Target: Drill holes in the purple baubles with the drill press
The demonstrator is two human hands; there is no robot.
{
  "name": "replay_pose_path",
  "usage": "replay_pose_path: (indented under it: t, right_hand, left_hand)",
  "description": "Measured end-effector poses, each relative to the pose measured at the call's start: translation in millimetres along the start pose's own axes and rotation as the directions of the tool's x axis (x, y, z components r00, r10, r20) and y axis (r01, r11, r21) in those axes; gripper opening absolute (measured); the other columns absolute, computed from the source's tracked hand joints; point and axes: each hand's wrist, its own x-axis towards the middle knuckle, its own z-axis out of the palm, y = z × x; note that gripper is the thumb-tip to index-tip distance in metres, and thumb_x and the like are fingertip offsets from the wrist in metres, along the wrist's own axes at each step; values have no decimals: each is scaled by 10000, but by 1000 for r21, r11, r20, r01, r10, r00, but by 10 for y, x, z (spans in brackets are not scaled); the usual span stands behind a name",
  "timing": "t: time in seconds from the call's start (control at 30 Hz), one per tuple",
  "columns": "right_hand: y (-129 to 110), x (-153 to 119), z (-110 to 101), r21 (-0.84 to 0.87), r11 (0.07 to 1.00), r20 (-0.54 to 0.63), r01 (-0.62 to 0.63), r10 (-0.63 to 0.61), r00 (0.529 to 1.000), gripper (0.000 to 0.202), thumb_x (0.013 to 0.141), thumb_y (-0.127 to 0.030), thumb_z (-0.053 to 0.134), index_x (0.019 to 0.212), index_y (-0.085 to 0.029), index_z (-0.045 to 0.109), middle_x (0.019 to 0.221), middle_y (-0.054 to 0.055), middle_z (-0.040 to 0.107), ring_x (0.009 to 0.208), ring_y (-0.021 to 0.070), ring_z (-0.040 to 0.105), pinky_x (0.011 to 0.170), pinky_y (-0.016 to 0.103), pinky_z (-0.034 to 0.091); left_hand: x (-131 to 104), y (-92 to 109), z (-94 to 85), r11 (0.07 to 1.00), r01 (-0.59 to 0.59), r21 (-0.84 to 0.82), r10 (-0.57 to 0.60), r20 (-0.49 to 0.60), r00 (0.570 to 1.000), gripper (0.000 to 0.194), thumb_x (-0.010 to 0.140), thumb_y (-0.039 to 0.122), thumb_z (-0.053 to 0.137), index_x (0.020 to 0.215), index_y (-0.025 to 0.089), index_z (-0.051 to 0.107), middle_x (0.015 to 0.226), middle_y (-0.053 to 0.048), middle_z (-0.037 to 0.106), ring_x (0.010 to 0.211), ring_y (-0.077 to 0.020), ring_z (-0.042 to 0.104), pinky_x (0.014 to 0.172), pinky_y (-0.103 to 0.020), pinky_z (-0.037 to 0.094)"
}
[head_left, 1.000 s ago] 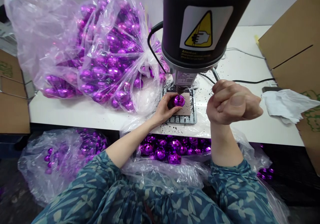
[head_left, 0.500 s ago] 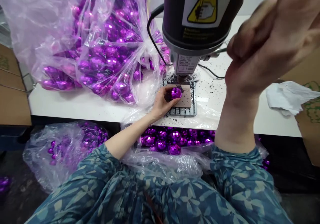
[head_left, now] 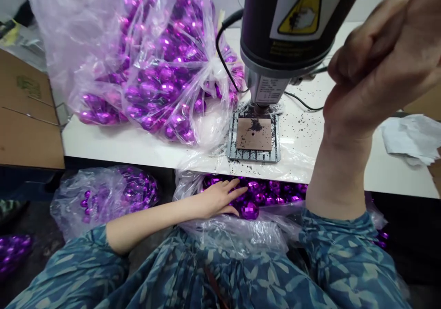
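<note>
My left hand (head_left: 220, 199) lies over several shiny purple faceted balls (head_left: 249, 210) in an open plastic bag (head_left: 241, 236) at my lap. Its fingers are spread, and no ball shows in its grasp. High on the right, my right hand (head_left: 382, 65) is closed round the lever (head_left: 319, 71) of a bench drill press (head_left: 287, 37); the grip itself is hidden by the fingers. Under the drill head, a brown board (head_left: 254, 140) with a small dark hole sits on the slotted metal base (head_left: 255, 156). Dark shavings are scattered over both.
A big clear bag of purple balls (head_left: 165, 79) stands on the white table (head_left: 144, 148) at left. Another bag (head_left: 103, 198) hangs lower left. Cardboard boxes (head_left: 27, 111) flank the table. White paper (head_left: 411, 136) lies at right, and a black cable (head_left: 220, 51) loops beside the drill.
My left hand has left the board and come down to the bag at my lap. The ball it held on the board is gone from there. My right hand stays on the lever.
</note>
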Motion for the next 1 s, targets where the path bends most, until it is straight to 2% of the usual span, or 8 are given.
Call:
replay_pose_path:
  t: [0.07,0.13,0.23,0.37,0.53,0.67,0.87,1.0]
  right_hand:
    - [-2,-1,37,43,989,-154,141,-133,979,641,795,-751,661,543,-228,389,422,-75,296,357,24,286,416,270,134]
    - [-16,0,58,91,984,-159,155,-139,977,687,776,-667,746,470,-227,316,412,-66,311,343,16,296,398,263,145]
    - [-70,2,57,141,974,-149,175,-154,977,749,824,-507,772,438,-226,194,402,-63,329,346,-3,316,391,244,159]
    - [-191,-21,39,101,995,-125,17,-5,992,653,924,-219,602,425,-200,181,414,-77,366,399,-31,417,457,232,230]
    - [-248,-44,16,88,994,-140,-61,73,987,588,905,-198,511,458,-160,132,423,-99,347,379,-56,425,489,244,228]
    - [-158,-29,-13,115,992,-99,54,-43,994,633,918,-250,614,455,-185,187,440,-89,335,402,-40,427,459,208,249]
    - [-41,-29,33,133,963,-152,233,-213,965,668,893,-443,720,456,-183,286,431,-83,214,366,7,333,381,228,199]
    - [-69,-36,47,110,970,-146,218,-201,969,710,885,-494,695,462,-173,224,435,-78,189,366,-2,342,388,208,209]
  left_hand:
    - [68,-137,-147,995,-91,39,97,-196,976,386,1053,384,575,1399,213,573,1344,-176,692,1133,-283,739,939,-429,627]
    - [197,-390,-385,993,-113,35,117,-446,887,261,1041,161,475,1251,205,623,1155,-111,749,1067,-225,738,899,-382,632]
    - [480,-938,-827,995,95,-16,-83,-652,754,315,909,24,453,1083,205,642,981,-69,731,932,-210,715,836,-381,621]
    - [882,-1645,-1282,926,367,90,-263,-544,797,313,810,-3,491,997,172,671,1071,-155,728,1087,-318,682,975,-502,558]
    - [1101,-2066,-1384,874,444,199,-298,-502,812,33,826,146,633,827,153,665,1026,-209,712,1285,-434,564,1088,-611,442]
    - [1035,-1998,-1412,909,382,168,-240,-538,808,90,846,274,724,861,186,711,1107,-185,699,1231,-422,593,1076,-614,438]
    - [800,-1340,-1397,975,143,-168,-218,-643,734,420,918,497,748,1267,267,711,1209,-109,703,1095,-284,683,976,-469,561]
    - [771,-1024,-1159,720,-91,-688,-386,-506,771,514,1027,641,524,1403,300,604,1162,-98,741,835,-198,749,758,-393,643]
